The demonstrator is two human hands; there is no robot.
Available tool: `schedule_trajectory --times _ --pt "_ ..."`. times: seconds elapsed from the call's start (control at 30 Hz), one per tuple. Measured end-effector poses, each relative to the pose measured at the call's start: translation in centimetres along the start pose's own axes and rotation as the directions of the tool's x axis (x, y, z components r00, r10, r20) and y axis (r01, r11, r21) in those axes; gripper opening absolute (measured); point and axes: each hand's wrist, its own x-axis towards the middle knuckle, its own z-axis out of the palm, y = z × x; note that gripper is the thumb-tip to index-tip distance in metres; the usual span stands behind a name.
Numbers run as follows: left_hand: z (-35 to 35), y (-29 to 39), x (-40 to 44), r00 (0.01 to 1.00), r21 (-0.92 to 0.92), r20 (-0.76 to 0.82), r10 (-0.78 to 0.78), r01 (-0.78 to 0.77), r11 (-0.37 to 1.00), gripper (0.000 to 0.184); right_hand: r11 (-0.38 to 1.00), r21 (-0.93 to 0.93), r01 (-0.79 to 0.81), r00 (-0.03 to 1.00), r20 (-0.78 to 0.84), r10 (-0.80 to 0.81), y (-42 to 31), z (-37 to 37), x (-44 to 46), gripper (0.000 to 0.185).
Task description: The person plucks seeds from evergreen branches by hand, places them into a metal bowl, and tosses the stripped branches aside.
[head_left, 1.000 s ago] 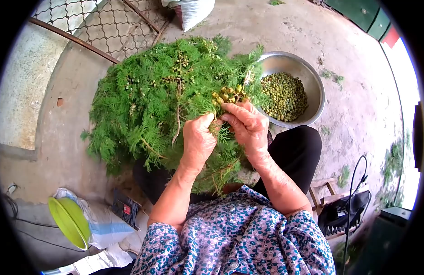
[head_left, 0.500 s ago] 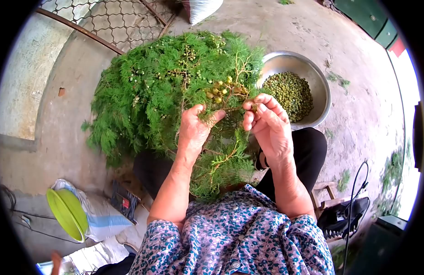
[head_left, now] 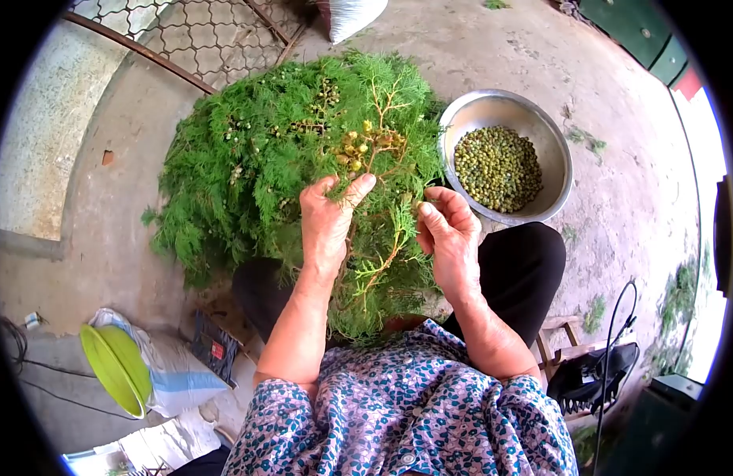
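Note:
My left hand (head_left: 328,222) is closed around the stem of a leafy evergreen branch (head_left: 388,107), thumb on top. A cluster of yellow-green cones (head_left: 354,151) sits on that branch just beyond my left fingertips. My right hand (head_left: 453,246) is at the branch's right side, thumb and fingers pinched together at the foliage; what lies between them is too small to make out. Beneath and behind both hands spreads a big heap of green branches (head_left: 239,174) dotted with small round cones. Right of the heap stands a metal bowl (head_left: 558,186) partly filled with picked cones (head_left: 499,170).
A lime-green basin (head_left: 112,369) leans against a white-and-blue sack (head_left: 184,385) at lower left. A metal mesh frame (head_left: 216,40) lies at the top left, beside a white sack (head_left: 358,16). A black shoe (head_left: 588,377) is at lower right.
My right hand has moved down and slightly left, away from the stem near the cones. My left hand has shifted slightly left, and the cone cluster has moved up and left with the branch.

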Motion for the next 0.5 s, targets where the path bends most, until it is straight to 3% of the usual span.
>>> schedule_trajectory --times 0.07,0.13,0.2,0.27,0.4,0.43,0.5 --pt "0.3 0.1 -0.2 0.998 0.021 -0.037 0.054 -0.054 0.998 0.019 1.000 -0.008 -0.028 1.000 0.008 0.028 0.1 -0.3 0.3 0.012" --pt "0.7 0.3 -0.3 0.997 0.014 -0.040 0.065 -0.064 0.998 0.020 0.960 -0.246 0.137 0.988 0.097 -0.116 0.6 -0.5 0.7 0.015" --pt "0.7 0.3 -0.4 0.996 0.007 -0.041 0.074 -0.074 0.997 0.021 0.938 -0.314 0.145 0.989 0.045 -0.138 0.6 -0.4 1.0 0.020" --pt "0.6 0.4 -0.5 0.998 0.131 -0.011 0.055 -0.053 0.990 0.021 0.704 -0.625 0.338 0.936 0.300 -0.183 0.0 -0.8 1.7 0.021" --pt "0.5 -0.6 -0.3 0.993 0.240 0.007 0.114 -0.112 0.964 0.027 0.551 -0.690 0.470 0.882 0.339 -0.328 -0.3 -0.2 1.9 0.027" --pt "0.7 -0.1 -0.5 0.993 0.191 0.034 0.110 -0.115 0.975 0.032 0.548 -0.707 0.447 0.894 0.346 -0.283 -0.2 -0.5 2.0 0.031" --pt "-0.3 -1.0 -0.1 0.993 0.306 0.107 0.051 -0.081 0.948 0.036 0.524 -0.686 0.505 0.861 0.362 -0.356 0.3 -0.8 2.3 0.024"
